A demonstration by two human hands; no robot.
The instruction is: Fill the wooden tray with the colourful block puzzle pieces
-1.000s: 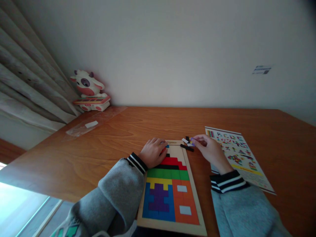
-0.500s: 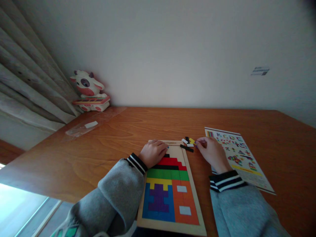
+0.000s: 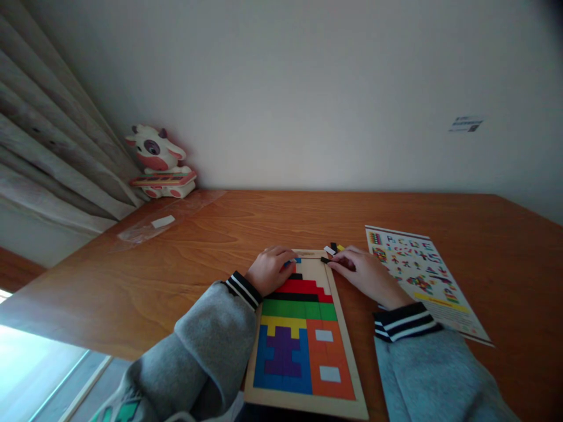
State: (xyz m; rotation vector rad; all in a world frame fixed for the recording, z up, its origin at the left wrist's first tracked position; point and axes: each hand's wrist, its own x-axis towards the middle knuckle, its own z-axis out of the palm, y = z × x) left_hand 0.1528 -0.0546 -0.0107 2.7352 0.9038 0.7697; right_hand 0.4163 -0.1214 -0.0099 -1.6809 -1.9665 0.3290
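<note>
A wooden puzzle board [image 3: 352,363] lies in front of me, filled with coloured blocks: purple [image 3: 284,351], blue, orange, yellow, green, black and red. My left hand [image 3: 271,271] rests over its upper left part, fingers loosely stretched and slightly bent. Small blue blocks [image 3: 298,260] show at those fingertips. At the board's upper right corner my right hand [image 3: 363,272] has thumb and fingers closed on a black strip block [image 3: 325,259]; most of the strip is hidden. Beside it lie a white block [image 3: 329,250], a black block [image 3: 333,247] and a yellow block [image 3: 340,248].
A printed pattern sheet [image 3: 433,287] lies right of my right hand. Clear plastic wrapping [image 3: 141,231] is on the table's left side. A cow-shaped toy [image 3: 162,164] stands by the curtain [image 3: 57,135] at the back left. A wall borders the table's far edge.
My right hand has moved left onto the loose blocks, now covering part of the black strip. My left hand has shifted slightly left, showing more blue at its fingertips.
</note>
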